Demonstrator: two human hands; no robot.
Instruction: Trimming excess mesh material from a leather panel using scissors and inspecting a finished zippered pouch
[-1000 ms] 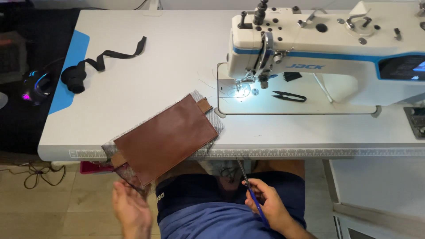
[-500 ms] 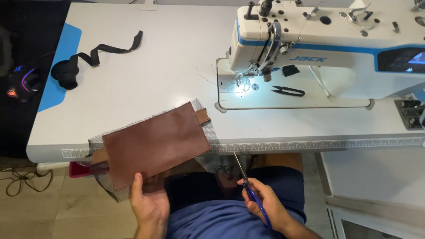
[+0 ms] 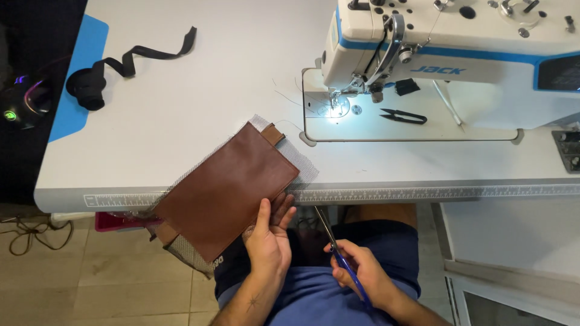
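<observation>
Just above and to the left of the left hand (image 3: 270, 236), a brown leather panel (image 3: 226, 190) is lying half on the white table (image 3: 181, 90), overhanging its front edge toward the lap. The left hand is pinching the panel's lower right edge, thumb on top and fingers spread behind it. The panel is rectangular, smooth and matte, and its long axis is running diagonally from the lower left, off the table, up to the right toward the sewing machine (image 3: 447, 54). A grey mesh backing (image 3: 305, 166) is showing along its upper right and lower left margins, and a small tan leather tab (image 3: 272, 133) is projecting from its upper corner.

To the right of the left hand, the right hand (image 3: 362, 271) is closing around the blue handles of a pair of scissors (image 3: 338, 253). Their metal blades are pointing up and slightly left, the tips just below the table edge and near the panel's right corner, not touching it.

Well above the right hand, small black thread snips (image 3: 403, 116) are lying on the machine bed under the lamp. Far up and left of the left hand, a black strap (image 3: 130, 60) is lying curled on the table.
</observation>
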